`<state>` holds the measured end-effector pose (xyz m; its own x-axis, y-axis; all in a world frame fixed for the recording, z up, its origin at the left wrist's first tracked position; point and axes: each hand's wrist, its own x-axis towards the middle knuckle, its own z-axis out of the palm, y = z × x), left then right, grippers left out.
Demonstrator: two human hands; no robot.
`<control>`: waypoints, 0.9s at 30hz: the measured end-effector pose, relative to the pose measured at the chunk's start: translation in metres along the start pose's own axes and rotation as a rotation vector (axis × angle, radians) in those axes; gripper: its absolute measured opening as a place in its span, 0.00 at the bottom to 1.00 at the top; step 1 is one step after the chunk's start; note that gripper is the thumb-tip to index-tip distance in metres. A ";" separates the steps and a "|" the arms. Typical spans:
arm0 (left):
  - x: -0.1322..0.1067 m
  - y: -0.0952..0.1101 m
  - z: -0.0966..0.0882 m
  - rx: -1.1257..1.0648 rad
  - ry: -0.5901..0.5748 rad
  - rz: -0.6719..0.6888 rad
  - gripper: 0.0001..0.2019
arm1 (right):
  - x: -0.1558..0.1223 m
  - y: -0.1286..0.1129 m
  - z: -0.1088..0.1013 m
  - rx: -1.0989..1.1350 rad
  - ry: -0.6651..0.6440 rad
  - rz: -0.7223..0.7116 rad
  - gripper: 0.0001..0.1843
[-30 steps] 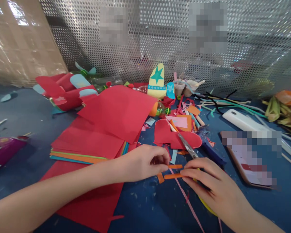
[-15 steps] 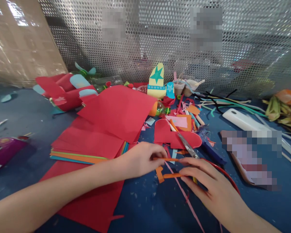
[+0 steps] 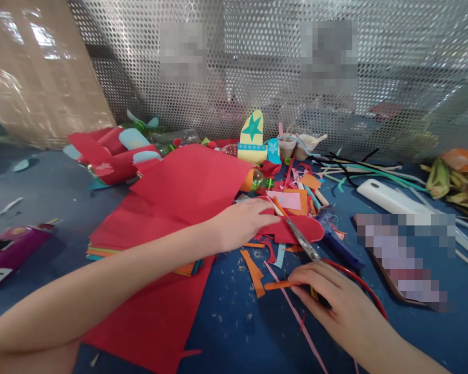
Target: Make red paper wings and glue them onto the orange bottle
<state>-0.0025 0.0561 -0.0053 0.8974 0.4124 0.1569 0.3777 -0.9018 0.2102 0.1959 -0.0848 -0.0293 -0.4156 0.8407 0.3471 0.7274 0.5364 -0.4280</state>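
Head view: near side of the scissors (image 3: pixel 304 242), right hand (image 3: pixel 333 301) pinches an orange strip (image 3: pixel 276 285), likely light, easily creased paper, best held by an end; left hand (image 3: pixel 242 224), left of the scissors, reaches over a red cutout (image 3: pixel 311 228), its grip unclear.

Perforated metal screen (image 3: pixel 253 67) behind blue surface (image 3: pixel 234 322)

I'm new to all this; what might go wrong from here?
The left hand is close to the blades of the silver metal scissors, so a finger might get nicked. The narrow orange paper strip in the right hand could get mixed up with the loose orange paper scrap beside it.
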 end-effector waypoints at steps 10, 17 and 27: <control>0.016 -0.005 0.002 0.054 -0.050 0.119 0.12 | 0.000 0.004 0.000 -0.042 0.038 -0.032 0.11; 0.009 -0.006 0.004 -0.005 -0.079 0.114 0.19 | -0.002 0.005 0.002 -0.035 0.028 -0.011 0.10; 0.011 -0.005 -0.023 -0.182 -0.024 0.027 0.09 | -0.001 0.004 -0.004 -0.015 0.110 0.106 0.09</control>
<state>-0.0001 0.0679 0.0175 0.9127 0.3830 0.1425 0.3075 -0.8733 0.3778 0.2009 -0.0835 -0.0280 -0.2737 0.8790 0.3905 0.7725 0.4428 -0.4551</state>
